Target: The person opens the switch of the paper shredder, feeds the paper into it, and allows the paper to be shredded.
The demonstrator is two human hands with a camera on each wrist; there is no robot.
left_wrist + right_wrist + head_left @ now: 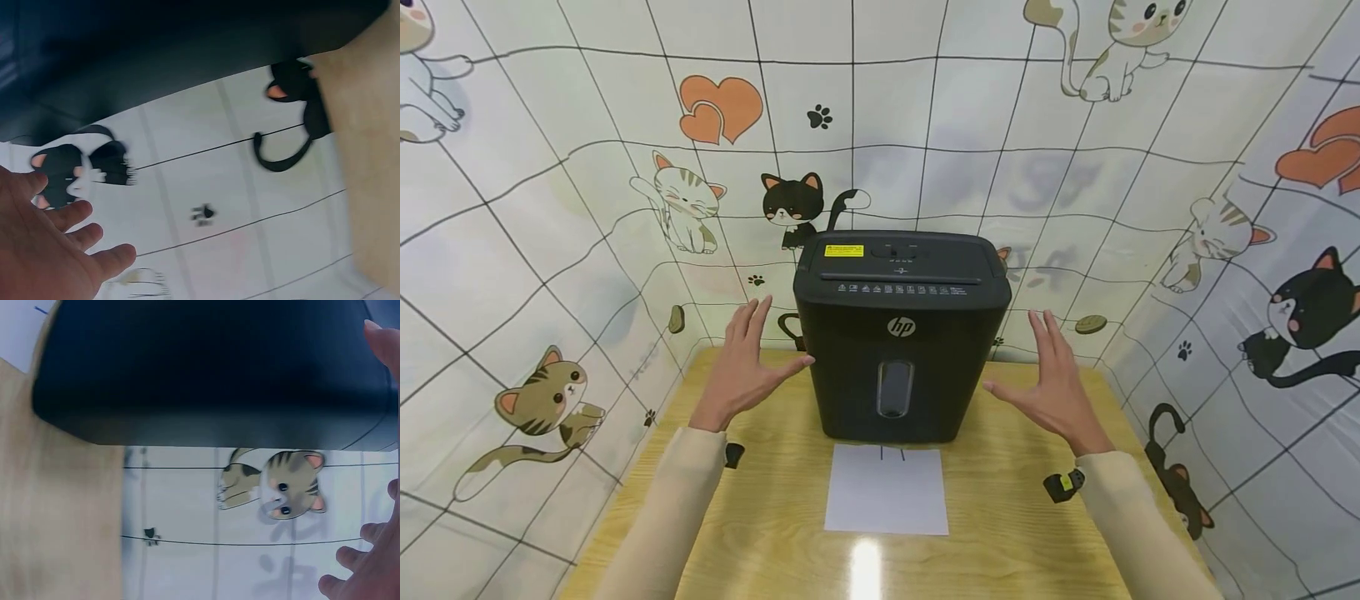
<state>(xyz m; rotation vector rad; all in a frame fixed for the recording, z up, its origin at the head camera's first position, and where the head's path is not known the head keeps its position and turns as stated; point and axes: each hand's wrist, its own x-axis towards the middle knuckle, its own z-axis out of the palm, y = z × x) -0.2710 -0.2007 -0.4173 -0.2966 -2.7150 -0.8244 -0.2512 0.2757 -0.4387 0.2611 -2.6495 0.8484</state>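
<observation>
A black HP paper shredder (857,358) stands upright on the wooden table, its slotted top and small clear window facing me. My left hand (743,367) is held up at its left side, fingers straight and thumb spread toward the casing. On the other side my right hand (1051,387) mirrors it, fingers extended and thumb pointing inward. The right wrist view shows a gap between that hand (369,562) and the shredder's side (212,394). Neither hand grips anything. A white sheet of paper (887,492) with two short dark lines at its top edge lies before the shredder.
The light wooden table (760,517) ends at a white grid-patterned curtain (895,108) printed with cats, hearts and paw prints, which closes off the back and both sides. A yellow label (844,250) sits on the shredder's lid.
</observation>
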